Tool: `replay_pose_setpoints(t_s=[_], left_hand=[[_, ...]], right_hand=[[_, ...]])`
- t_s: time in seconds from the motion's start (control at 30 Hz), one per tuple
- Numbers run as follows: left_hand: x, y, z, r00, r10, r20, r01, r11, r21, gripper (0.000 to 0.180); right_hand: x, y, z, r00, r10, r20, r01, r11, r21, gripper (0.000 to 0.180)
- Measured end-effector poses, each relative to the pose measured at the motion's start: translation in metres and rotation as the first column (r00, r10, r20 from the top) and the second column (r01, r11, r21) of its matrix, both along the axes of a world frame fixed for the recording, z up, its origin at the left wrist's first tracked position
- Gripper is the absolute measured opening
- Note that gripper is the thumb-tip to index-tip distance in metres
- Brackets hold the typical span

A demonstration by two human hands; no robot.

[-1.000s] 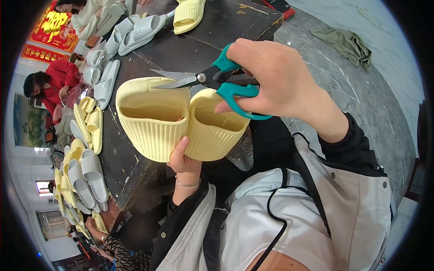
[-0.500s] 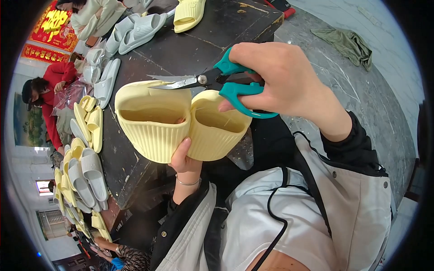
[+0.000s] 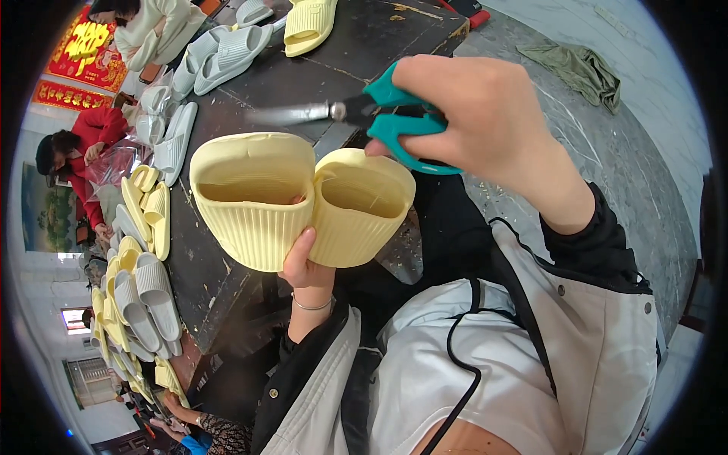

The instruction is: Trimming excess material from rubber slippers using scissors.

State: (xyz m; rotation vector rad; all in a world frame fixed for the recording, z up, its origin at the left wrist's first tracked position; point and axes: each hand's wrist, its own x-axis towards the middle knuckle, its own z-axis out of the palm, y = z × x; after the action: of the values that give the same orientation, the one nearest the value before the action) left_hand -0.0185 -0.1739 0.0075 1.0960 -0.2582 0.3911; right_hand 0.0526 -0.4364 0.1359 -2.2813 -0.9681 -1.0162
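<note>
A pair of pale yellow ribbed slippers (image 3: 254,235) is held side by side over the table corner, openings facing up. My left hand (image 3: 305,265) grips the pair from below, its thumb at the seam where they meet; the other fingers are mostly hidden. My right hand (image 3: 478,121) is closed round the teal handles of a pair of scissors (image 3: 394,125). The blades point left above the slippers' far edge, apart from it and blurred by motion.
The dark, scratched table (image 3: 334,76) carries grey slippers (image 3: 235,57), a yellow slipper (image 3: 309,26) and a pile of grey and yellow slippers (image 3: 155,292) along its left side. People sit beyond, one in a red top (image 3: 91,144). A green cloth (image 3: 576,72) lies on the marble floor.
My right hand has lifted the scissors up and away from the left slipper's far edge, where the blades were touching. The slippers have shifted only slightly left.
</note>
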Motion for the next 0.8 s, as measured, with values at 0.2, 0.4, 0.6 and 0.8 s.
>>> replay_pose_setpoints(t_s=[0.2,0.4,0.6,0.8], left_hand=[[0.010,0.018,-0.017,0.915,-0.039,0.402,-0.141,0.902,0.408,0.024],[0.013,0.005,-0.004,0.837,0.072,0.543,-0.431,0.698,0.572,0.033],[0.026,-0.035,0.031,0.809,0.366,0.459,-0.587,0.524,0.617,0.061],[0.026,-0.051,0.048,0.768,0.496,0.405,-0.607,0.363,0.707,0.076]], right_hand=[[0.004,-0.002,-0.001,0.930,-0.049,-0.364,0.105,0.985,0.135,0.051],[0.009,0.005,-0.013,0.681,0.281,-0.676,0.045,0.906,0.421,0.038],[0.011,0.019,-0.050,0.497,0.430,-0.754,0.096,0.836,0.540,0.037],[0.024,0.035,-0.090,0.482,0.694,-0.535,0.235,0.486,0.842,0.036]])
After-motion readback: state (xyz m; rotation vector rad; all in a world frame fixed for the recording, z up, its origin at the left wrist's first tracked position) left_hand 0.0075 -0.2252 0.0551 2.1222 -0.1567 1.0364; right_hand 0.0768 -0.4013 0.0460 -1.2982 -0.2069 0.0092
